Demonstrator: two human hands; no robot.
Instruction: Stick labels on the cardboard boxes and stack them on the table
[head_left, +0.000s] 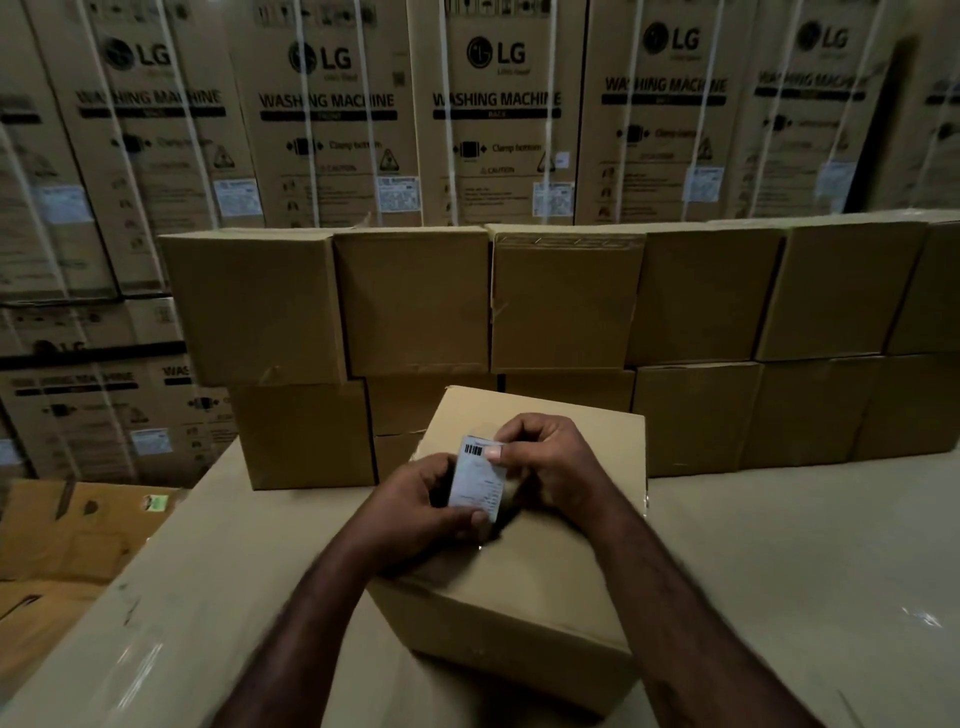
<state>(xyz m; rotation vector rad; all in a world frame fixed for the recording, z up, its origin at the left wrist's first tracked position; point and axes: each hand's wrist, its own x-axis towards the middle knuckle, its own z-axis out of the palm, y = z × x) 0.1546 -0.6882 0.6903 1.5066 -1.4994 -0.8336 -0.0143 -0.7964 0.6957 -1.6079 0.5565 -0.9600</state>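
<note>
A plain cardboard box (524, 597) stands on the table (779, 571) right in front of me. Above its top I hold a small white label (475, 480) with a barcode at its upper end. My left hand (426, 499) grips the label's lower part, thumb across its bottom edge. My right hand (545, 467) pinches the upper end near the barcode, fingers curled. Both forearms rest over the box top.
Two rows of plain cardboard boxes (566, 301) are stacked along the table's far side, directly behind the near box. Tall strapped washing machine cartons (498, 114) form a wall behind them. Flattened cardboard (67, 530) lies on the floor to the left.
</note>
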